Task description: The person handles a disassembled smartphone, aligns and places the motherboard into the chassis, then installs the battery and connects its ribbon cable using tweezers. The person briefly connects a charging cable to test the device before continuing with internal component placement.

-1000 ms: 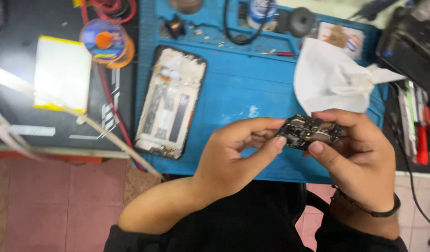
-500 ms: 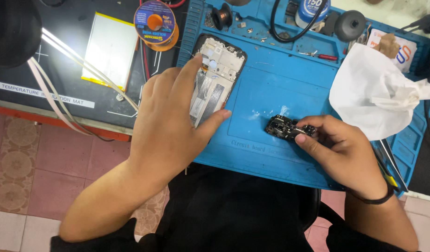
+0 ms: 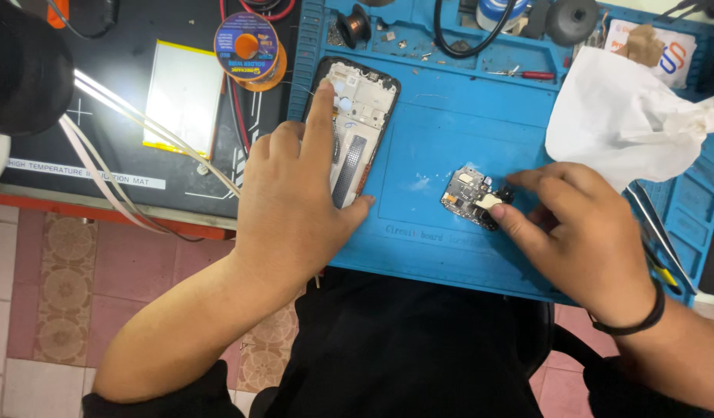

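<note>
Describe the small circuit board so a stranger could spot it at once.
Find the blue work mat. Near its middle, at the right hand's fingertips, lies the circuit board. It is small, dark and irregular, unlike the long opened phone frame under the left hand.

Bare forearms with dark sleeves pushed up; a thin black band [image 3: 640, 313] circles the right wrist.

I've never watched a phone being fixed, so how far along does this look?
Done: the phone frame lies opened on the blue mat, and its small circuit board is out. In hand: the left hand rests on the frame, while the right hand touches the board. Left: the board is not back in the frame.
</note>
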